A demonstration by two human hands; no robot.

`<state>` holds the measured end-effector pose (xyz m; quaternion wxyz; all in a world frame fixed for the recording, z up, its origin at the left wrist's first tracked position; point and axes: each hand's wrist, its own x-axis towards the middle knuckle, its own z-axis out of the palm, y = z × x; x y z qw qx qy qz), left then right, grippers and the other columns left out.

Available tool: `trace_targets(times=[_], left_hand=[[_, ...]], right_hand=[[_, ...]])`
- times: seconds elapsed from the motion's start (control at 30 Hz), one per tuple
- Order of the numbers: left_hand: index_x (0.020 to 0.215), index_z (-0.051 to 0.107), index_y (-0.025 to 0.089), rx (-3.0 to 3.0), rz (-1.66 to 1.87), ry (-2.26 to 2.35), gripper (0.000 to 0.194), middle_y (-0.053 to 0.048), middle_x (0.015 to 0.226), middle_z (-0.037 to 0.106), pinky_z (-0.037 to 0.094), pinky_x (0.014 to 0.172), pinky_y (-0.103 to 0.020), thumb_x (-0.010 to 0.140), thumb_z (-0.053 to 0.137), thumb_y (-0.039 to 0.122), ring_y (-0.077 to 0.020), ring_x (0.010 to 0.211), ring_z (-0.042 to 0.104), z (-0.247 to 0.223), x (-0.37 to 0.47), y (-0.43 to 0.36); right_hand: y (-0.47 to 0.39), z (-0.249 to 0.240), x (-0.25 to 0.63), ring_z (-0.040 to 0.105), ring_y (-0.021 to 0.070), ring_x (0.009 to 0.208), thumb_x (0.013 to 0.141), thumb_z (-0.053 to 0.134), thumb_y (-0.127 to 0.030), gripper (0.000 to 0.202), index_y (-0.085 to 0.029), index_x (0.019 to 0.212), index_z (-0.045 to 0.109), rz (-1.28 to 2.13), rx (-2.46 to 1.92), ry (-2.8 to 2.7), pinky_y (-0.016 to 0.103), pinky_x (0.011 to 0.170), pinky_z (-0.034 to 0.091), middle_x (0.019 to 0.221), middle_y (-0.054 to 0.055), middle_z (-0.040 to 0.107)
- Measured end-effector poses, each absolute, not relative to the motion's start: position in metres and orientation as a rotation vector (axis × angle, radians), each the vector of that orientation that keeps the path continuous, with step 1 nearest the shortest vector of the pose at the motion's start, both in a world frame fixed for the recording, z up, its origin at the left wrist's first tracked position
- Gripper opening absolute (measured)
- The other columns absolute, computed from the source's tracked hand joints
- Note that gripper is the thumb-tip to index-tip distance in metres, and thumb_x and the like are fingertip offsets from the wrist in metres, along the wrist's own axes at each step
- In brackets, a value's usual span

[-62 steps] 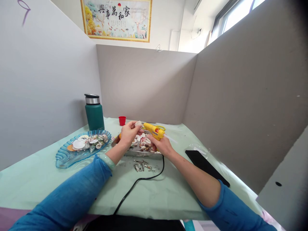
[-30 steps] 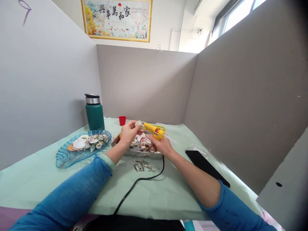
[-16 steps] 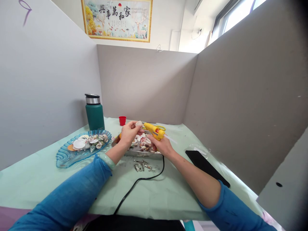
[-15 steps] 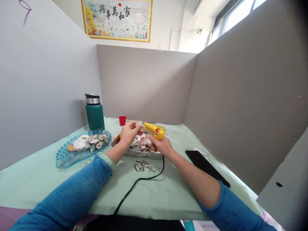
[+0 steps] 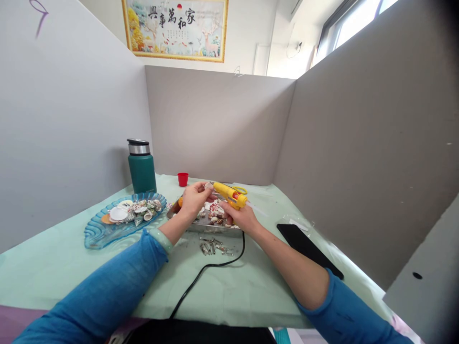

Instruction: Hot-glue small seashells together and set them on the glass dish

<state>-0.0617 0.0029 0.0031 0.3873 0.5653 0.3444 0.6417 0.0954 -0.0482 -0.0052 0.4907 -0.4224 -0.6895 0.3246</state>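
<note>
My left hand [image 5: 194,198] pinches a small whitish shell [image 5: 208,186] between thumb and fingertips above the metal tray [image 5: 206,228]. In my right hand [image 5: 241,217] is a yellow hot glue gun [image 5: 229,193], its nozzle pointing left at the shell and close against it; whether they touch I cannot tell. A clear glue stick [image 5: 255,208] sticks out of the gun's back end. Below both hands, the tray holds several shells [image 5: 216,212], partly covered by my hands. Several small metal clips [image 5: 213,247] lie in front of the tray.
At left, a blue scalloped dish [image 5: 98,239] holds shells and round pieces, with a green bottle [image 5: 142,169] behind it. A red cup [image 5: 182,179] stands at the back. The black cord [image 5: 201,272] crosses the front; a black flat object [image 5: 308,251] lies right. Grey partitions [image 5: 218,124] surround the table.
The shell in my left hand is tilted differently and sits slightly lower against the nozzle. The glue gun has shifted only slightly; both grips are kept.
</note>
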Motion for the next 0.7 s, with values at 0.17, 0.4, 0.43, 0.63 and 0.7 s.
trace_targets(times=[0.17,0.4,0.43,0.63,0.7], left_hand=[[0.085,0.062,0.012,1.448,1.625,0.865,0.028,-0.003,0.061,0.067,0.055,0.055,-0.026,0.067,0.071,0.031,-0.018,0.057,0.068,0.0012,-0.0618,0.0056],[0.083,0.062,0.012,1.446,1.642,0.872,0.025,-0.003,0.062,0.068,0.055,0.054,-0.026,0.067,0.071,0.03,-0.0177,0.057,0.067,0.0037,-0.0614,0.0031],[0.083,0.062,0.013,1.445,1.643,0.871,0.024,-0.002,0.062,0.068,0.055,0.054,-0.026,0.067,0.07,0.029,-0.0175,0.057,0.067,0.0035,-0.0615,0.0032],[0.084,0.062,0.012,1.451,1.632,0.868,0.027,-0.003,0.061,0.067,0.055,0.054,-0.027,0.066,0.072,0.031,-0.0181,0.057,0.067,0.0016,-0.0619,0.0044],[0.084,0.063,0.012,1.447,1.634,0.864,0.029,-0.003,0.063,0.068,0.054,0.055,-0.027,0.066,0.073,0.032,-0.0183,0.057,0.068,0.0024,-0.0615,0.0036]], right_hand=[[-0.0451,-0.0078,0.0959,0.048,0.0092,0.038,0.077,0.058,-0.052,0.039,-0.018,0.058,0.053,0.782,-1.027,-1.701,0.021,0.042,0.042,0.043,-0.003,0.051],[-0.0441,-0.0074,0.0962,0.049,0.0096,0.038,0.079,0.056,-0.053,0.042,-0.018,0.056,0.052,0.755,-1.046,-1.699,0.021,0.043,0.042,0.041,-0.002,0.049],[-0.0438,-0.0076,0.0963,0.048,0.0097,0.038,0.079,0.056,-0.053,0.042,-0.018,0.056,0.052,0.748,-1.045,-1.697,0.021,0.044,0.043,0.041,-0.002,0.049],[-0.0407,-0.0114,0.0959,0.049,0.0095,0.038,0.078,0.058,-0.052,0.039,-0.018,0.059,0.053,0.777,-1.029,-1.698,0.021,0.041,0.041,0.045,-0.002,0.051],[-0.041,-0.0112,0.0961,0.049,0.0095,0.039,0.078,0.057,-0.053,0.041,-0.018,0.059,0.053,0.767,-1.03,-1.693,0.021,0.043,0.042,0.046,-0.002,0.052]])
